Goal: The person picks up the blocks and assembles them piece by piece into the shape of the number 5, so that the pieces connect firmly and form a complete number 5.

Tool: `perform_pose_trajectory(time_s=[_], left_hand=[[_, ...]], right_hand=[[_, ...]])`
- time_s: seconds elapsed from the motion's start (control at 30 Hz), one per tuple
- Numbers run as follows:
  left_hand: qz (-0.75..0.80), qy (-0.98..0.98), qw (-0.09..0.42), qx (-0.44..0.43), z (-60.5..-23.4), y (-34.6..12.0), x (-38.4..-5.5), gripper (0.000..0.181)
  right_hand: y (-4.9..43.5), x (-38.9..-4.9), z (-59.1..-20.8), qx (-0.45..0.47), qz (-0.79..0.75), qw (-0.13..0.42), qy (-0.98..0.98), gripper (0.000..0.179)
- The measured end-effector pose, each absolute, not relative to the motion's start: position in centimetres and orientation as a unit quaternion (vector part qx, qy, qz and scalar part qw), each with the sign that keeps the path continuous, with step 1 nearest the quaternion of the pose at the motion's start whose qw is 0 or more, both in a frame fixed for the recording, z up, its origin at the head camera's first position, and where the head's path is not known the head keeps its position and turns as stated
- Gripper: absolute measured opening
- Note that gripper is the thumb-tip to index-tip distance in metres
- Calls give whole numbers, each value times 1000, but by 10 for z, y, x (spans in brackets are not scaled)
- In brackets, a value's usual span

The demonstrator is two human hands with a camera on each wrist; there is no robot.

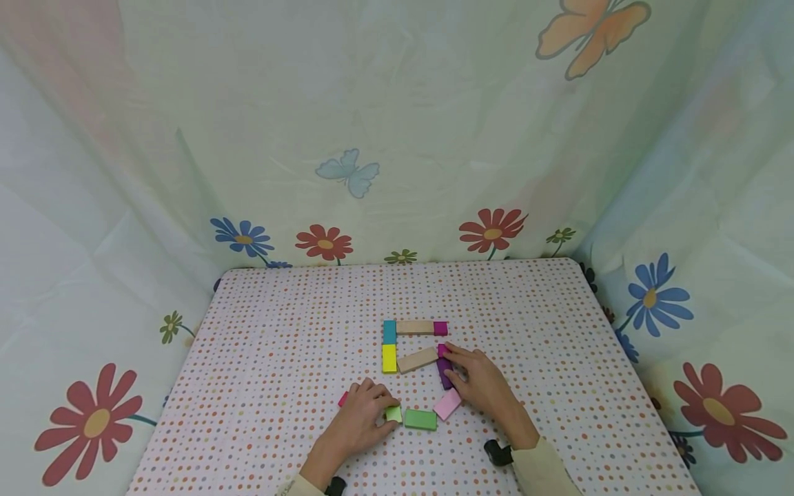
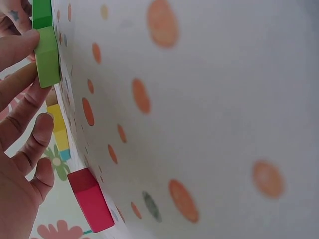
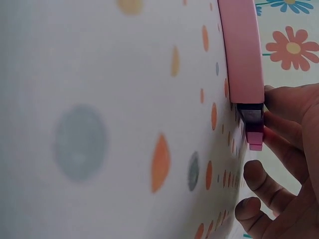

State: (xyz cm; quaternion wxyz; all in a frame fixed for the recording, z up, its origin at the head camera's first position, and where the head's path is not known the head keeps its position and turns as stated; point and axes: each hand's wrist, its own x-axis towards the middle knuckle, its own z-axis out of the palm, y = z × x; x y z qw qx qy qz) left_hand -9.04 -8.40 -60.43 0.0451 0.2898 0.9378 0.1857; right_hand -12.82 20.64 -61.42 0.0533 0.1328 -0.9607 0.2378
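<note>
My left hand [image 1: 362,417] pinches a light green block [image 2: 48,57] between thumb and finger, at the left end of the lower row. A red block [image 2: 90,200] lies beside that hand, mostly hidden by it in the head view. A green block [image 1: 420,419] lies just right of the light green one, followed by a tilted pink block [image 1: 447,404]. My right hand [image 1: 484,382] has its thumb and fingers at a dark purple block [image 1: 444,374], gripping it. A magenta block [image 1: 442,350] touches its far end, under the forefinger. The fingertips partly cover both.
Beyond the hands, a teal block [image 1: 389,331] and a yellow block [image 1: 389,358] form a column. A plain wooden block [image 1: 415,328] runs from it to another magenta block [image 1: 440,328]. A second wooden block [image 1: 418,359] slants below. A dotted cloth [image 1: 279,331] covers the table.
</note>
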Motion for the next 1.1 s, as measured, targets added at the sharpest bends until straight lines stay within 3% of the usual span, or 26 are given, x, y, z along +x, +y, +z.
perform_pose_trajectory(time_s=[0.47,1.1], left_hand=[[195,938,47,284,-601,-86,-89,30],[200,956,-12,213,-592,-130,-97,28]], right_hand=[[206,-128,-611,132,247,45,-959,44],[207,-128,-614,134,245,44,-959,45]])
